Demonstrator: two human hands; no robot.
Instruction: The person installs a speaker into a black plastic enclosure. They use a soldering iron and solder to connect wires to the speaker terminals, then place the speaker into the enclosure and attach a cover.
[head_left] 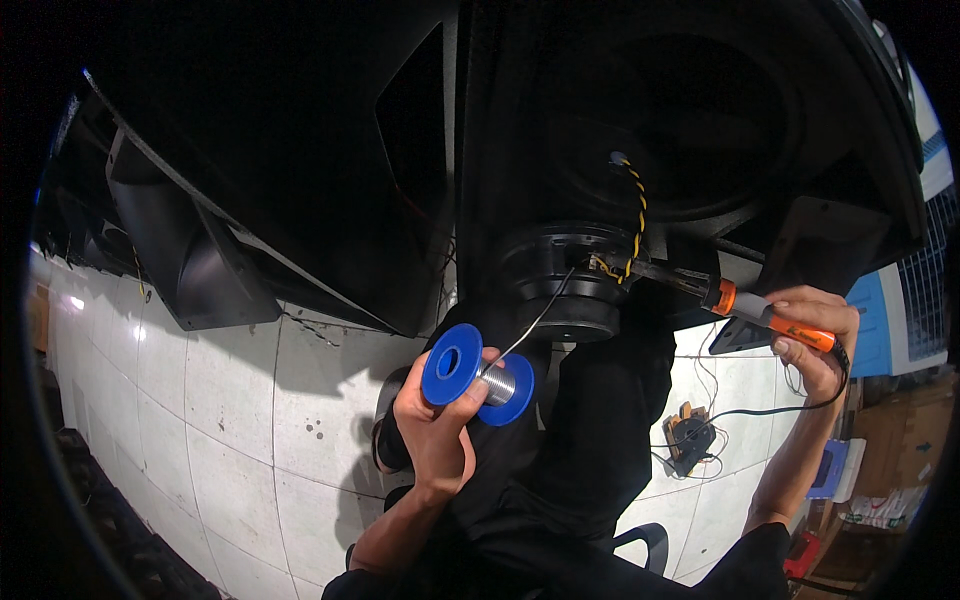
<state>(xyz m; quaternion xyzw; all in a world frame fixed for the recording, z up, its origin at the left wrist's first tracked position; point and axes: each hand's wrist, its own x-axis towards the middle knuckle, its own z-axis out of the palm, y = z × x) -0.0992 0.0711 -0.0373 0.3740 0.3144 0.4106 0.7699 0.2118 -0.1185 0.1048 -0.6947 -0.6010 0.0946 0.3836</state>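
My left hand (432, 435) grips a blue spool (447, 368) of solder wire. From it a strand of solder (537, 320) runs up to the terminal on a round black speaker driver (565, 312). My right hand (822, 340) holds an orange and grey soldering iron (748, 303) by its handle, pointing left. The iron's tip end is at the same terminal, but contact is too small to make out. A twisted yellow and black wire (641, 205) drops from a hole in the black speaker cabinet (690, 100) to that terminal. The driver sits by my legs.
A dark cabinet and a black horn-shaped part (205, 265) stand at left. The iron's black cord (775, 410) loops below my right hand. A small stand-like device (690, 440) lies on the tiled floor (235, 400). Cardboard boxes (905, 430) and a blue bin (872, 325) are at right.
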